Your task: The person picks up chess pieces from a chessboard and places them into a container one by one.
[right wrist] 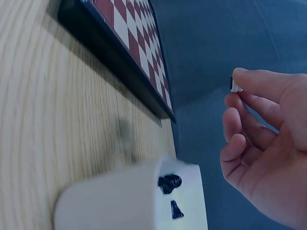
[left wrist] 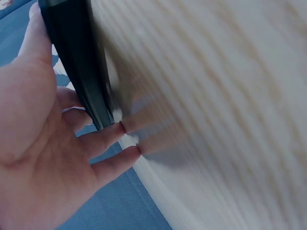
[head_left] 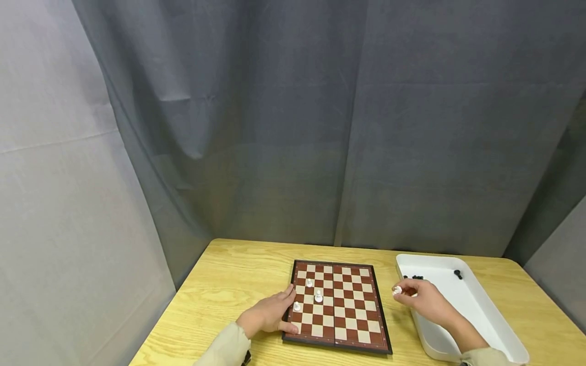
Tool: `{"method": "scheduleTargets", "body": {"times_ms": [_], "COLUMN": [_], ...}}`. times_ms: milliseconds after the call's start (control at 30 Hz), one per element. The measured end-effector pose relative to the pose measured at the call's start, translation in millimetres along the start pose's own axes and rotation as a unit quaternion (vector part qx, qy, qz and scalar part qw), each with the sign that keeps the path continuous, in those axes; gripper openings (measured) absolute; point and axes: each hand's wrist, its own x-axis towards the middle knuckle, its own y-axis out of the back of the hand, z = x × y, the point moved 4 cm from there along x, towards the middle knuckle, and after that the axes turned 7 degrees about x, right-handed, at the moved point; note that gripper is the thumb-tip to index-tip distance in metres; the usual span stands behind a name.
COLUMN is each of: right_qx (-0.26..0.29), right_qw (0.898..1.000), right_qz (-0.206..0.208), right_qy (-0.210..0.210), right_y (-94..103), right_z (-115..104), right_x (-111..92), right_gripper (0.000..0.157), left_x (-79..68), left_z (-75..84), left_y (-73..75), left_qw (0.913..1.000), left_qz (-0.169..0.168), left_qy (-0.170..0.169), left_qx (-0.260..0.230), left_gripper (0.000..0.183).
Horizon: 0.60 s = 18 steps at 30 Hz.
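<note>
My right hand (head_left: 426,302) pinches a small white chess piece (head_left: 397,290) between thumb and fingertips, above the left rim of a white tray. In the right wrist view the dark underside of that white piece (right wrist: 234,85) shows. My left hand (head_left: 270,311) rests at the left edge of a red-and-cream chessboard (head_left: 351,334), thumb at the near corner and fingers spread along the side. In the left wrist view, two fingertips (left wrist: 134,152) touch the tabletop beside the dark board frame (left wrist: 72,57). Three white pieces, one of them a taller piece (head_left: 318,296), stand on the board's left half.
The white tray (head_left: 496,317) stands right of the board, partly covered by my right arm. Inside lie several black pieces, one of them a black piece (head_left: 458,274) near the far right corner. Grey curtains (head_left: 274,152) hang behind the wooden table (head_left: 238,269).
</note>
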Motion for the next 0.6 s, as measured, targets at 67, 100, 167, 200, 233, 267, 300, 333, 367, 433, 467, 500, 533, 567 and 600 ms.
{"method": "scheduleTargets", "body": {"times_ms": [67,100,167,200,233,267,300,333,367,433,467,500,533,567,600], "right_qx": [-0.004,-0.007,-0.01,-0.013,-0.016,-0.018,-0.021,-0.021,-0.022,-0.029,-0.028,-0.028,-0.025,-0.026,-0.026], "right_qw": [1.0,1.0,1.0,1.0,1.0,1.0,1.0,1.0,0.999,0.999,0.999,0.999,0.999,0.999,0.999], "right_qz": [0.002,0.003,0.006,0.008,0.008,0.011,0.013,0.016,0.019,0.023,0.023,0.022,0.022,0.021,0.019], "right_qy": [0.006,0.01,0.017,0.019,0.019,0.019,0.018,0.015,0.014,0.015,0.016,0.015,0.01,0.008,0.005], "right_y": [4.4,6.3,10.0,11.7,13.4,15.2,17.2,19.4,21.7,26.1,28.1,29.9,31.7,33.4,34.8], "right_z": [2.0,2.7,4.2,4.8,5.6,6.5,7.3,8.1,8.5,9.8,10.5,11.5,13.1,14.9,17.0], "right_x": [-1.9,-2.9,-4.7,-5.6,-6.3,-6.8,-7.1,-7.1,-7.0,-6.1,-5.5,-4.9,-4.3,-3.8,-3.4], "right_gripper": [0.011,0.011,0.01,0.011,0.011,0.011,0.011,0.012,0.013,0.013,0.013,0.013,0.013,0.013,0.013], "left_x": [-0.2,-0.3,-0.6,-0.9,-1.0,-1.0,-0.8,-0.7,-0.4,0.1,0.2,0.3,0.1,-0.1,-0.3], "left_z": [0.6,0.9,1.9,2.4,2.6,2.7,2.9,2.9,2.7,2.0,1.7,1.3,0.8,0.6,0.4], "left_y": [-0.8,-1.6,-2.4,-2.5,-3.1,-3.4,-3.3,-2.5,-1.8,-0.5,0.2,0.4,0.6,0.8,0.6], "left_qw": [1.0,1.0,1.0,1.0,1.0,1.0,1.0,1.0,1.0,1.0,0.9999,1.0,1.0,1.0,1.0], "left_qz": [0.0,-0.001,-0.001,0.0,0.0,0.001,0.003,0.005,0.006,0.008,0.007,0.007,0.005,0.003,0.002], "left_qy": [0.0,0.001,0.0,-0.001,-0.002,-0.002,-0.004,-0.005,-0.005,-0.003,-0.002,0.0,0.002,0.004,0.005], "left_qx": [-0.002,-0.003,-0.004,-0.004,-0.004,-0.003,-0.001,0.0,0.002,0.005,0.007,0.007,0.007,0.005,0.003], "left_gripper": [0.1,0.1,0.1,0.101,0.101,0.101,0.101,0.101,0.101,0.101,0.101,0.101,0.101,0.101,0.101]}}
